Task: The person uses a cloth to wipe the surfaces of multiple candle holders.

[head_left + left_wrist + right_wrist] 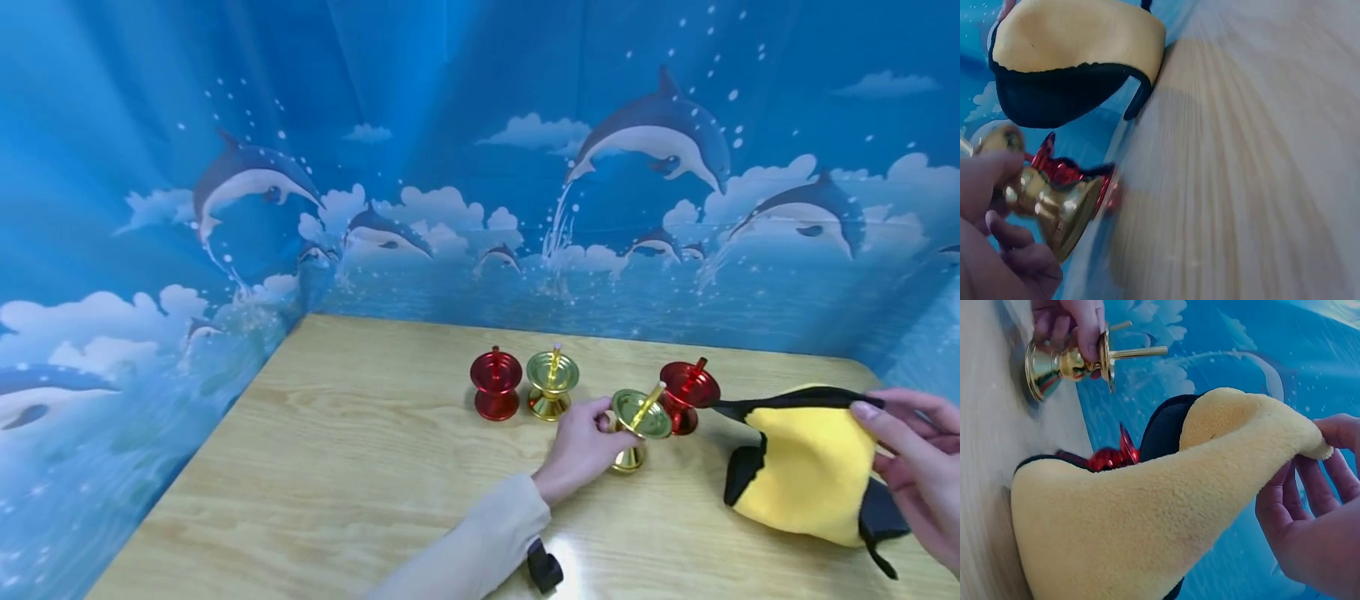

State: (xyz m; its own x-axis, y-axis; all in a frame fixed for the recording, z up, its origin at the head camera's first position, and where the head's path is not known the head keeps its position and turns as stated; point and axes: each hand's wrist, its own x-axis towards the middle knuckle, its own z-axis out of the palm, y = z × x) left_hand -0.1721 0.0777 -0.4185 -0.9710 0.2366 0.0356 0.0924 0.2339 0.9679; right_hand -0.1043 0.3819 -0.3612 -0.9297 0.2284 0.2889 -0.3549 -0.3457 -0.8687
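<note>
My left hand (581, 450) holds a gold candle holder (628, 458) round its narrow stem, under the dish. A thin gold stick rises from that dish, tilted. In the right wrist view the holder's base (1038, 372) is right at the wooden tabletop. My right hand (926, 462) pinches the upper edge of a yellow plush cloth piece (813, 475) with black edging. The cloth bulges like a pouch, its black straps (879, 533) hanging at the side. Just behind the held holder stands a red candle holder (684, 390), partly hidden by the cloth in the right wrist view.
Farther back to the left, another red candle holder (497, 383) and a gold one (551, 379) stand side by side. A blue dolphin-print curtain (420, 167) hangs behind the wooden table (315, 467). A small black device (543, 567) shows beside my left wrist.
</note>
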